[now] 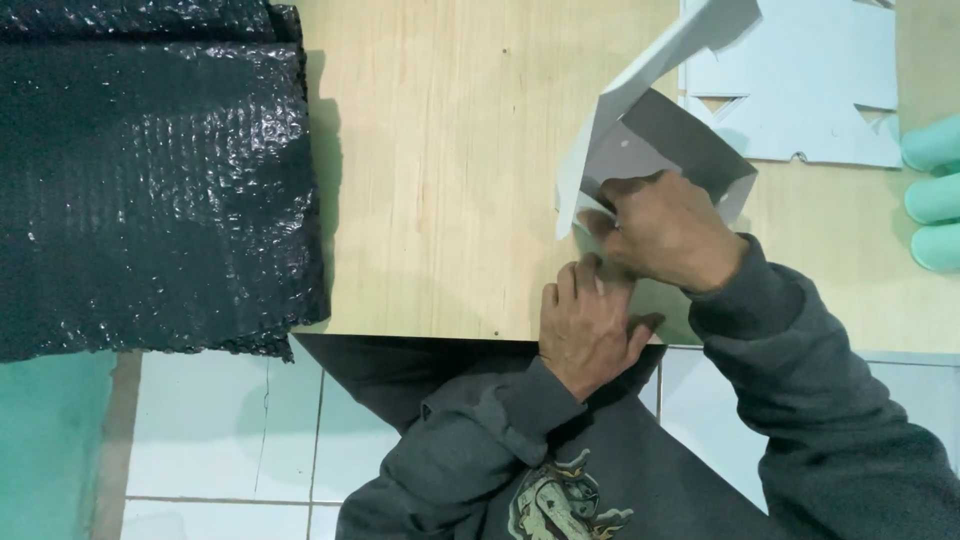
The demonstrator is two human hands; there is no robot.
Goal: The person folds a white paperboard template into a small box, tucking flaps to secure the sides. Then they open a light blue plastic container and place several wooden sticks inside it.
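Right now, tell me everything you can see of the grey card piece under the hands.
The grey card piece is a flat die-cut sheet being folded. It looks like thin cardboard, pale grey outside and darker grey inside. One long panel stands tilted up from the wooden table, and a darker flap angles out to the side. The right hand presses inside the fold; the left hand holds its near edge at the table's rim. A similar flat cutout lies behind it.

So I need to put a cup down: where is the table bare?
The wooden table is bare between the black bubble wrap and the folded grey card. It is crowded by the left hand, right hand and pale blue cut sheet.
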